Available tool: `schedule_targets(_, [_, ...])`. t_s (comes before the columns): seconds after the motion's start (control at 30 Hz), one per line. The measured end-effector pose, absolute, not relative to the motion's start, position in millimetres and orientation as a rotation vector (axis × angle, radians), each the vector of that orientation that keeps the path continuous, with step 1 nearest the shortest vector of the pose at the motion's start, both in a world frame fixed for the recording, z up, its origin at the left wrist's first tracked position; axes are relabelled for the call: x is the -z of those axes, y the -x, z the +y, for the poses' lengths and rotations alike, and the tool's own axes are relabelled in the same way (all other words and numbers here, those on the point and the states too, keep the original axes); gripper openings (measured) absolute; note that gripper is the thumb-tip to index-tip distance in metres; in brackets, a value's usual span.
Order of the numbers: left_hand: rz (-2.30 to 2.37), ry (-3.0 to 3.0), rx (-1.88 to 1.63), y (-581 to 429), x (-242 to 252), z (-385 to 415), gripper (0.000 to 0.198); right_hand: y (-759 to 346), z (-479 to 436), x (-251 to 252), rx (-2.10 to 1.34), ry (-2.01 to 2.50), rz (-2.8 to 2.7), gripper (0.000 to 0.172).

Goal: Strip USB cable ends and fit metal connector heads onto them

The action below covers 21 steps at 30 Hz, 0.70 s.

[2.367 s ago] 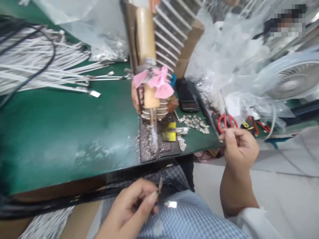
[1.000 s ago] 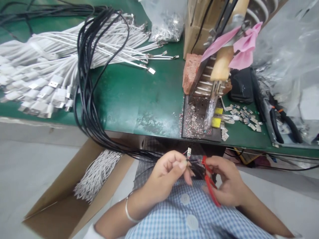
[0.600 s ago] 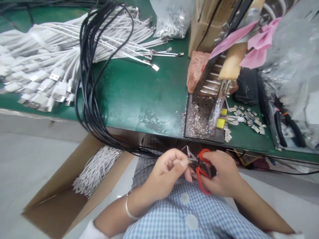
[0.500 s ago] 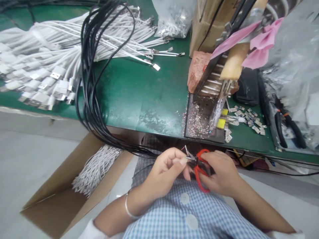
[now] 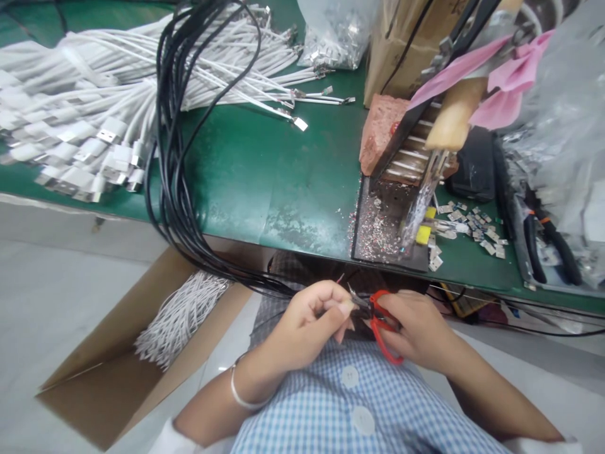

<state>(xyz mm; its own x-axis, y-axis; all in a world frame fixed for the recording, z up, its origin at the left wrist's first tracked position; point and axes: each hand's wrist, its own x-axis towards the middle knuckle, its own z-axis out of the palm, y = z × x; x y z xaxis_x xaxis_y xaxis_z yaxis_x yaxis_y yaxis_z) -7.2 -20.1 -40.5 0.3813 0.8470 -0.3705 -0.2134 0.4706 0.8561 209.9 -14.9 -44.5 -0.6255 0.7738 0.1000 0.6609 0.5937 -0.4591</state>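
Note:
My right hand is closed around the red handles of a pair of scissors just in front of the table edge. The blades point left, toward my left fingertips. My left hand pinches the end of a black cable, with a thin reddish wire tip showing above the fingers; most of that end is hidden in the hand. The bundle of black cables runs from the table over its edge to my left hand.
White USB cables are heaped at the left of the green table. An open carton below holds more white cables. At the right are a brick, a soldering stand with pink ribbon, small connectors and black-handled pliers.
The scissor blades have closed somewhat and sit nearer my left fingertips. The camera view has shifted slightly; both hands keep their grips.

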Motion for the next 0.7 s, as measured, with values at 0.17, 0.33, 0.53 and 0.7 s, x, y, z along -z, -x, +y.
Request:
schedule_targets(0.17, [1.000, -0.866, -0.763, 10.4, 41.1, -16.6, 0.030, -211.2, -13.5, 47.5, -0.655, 1.215, -2.543, 0.018])
schedule_targets(0.33, [1.040, -0.871, -0.780, 14.0, 51.3, -8.4, 0.025, -207.0, -5.2, 57.0, -0.737, 1.272, -2.517, 0.015])
schedule_targets(0.53, [1.061, -0.863, -0.816, 17.1, 62.8, -4.4, 0.024, -201.6, -1.3, 64.6, -0.760, 1.274, -2.416, 0.012])
schedule_targets(0.7, [0.987, -0.840, -0.823, 16.6, 63.4, -11.0, 0.027, -201.2, -7.5, 51.8, -0.782, 1.218, -2.255, 0.022])
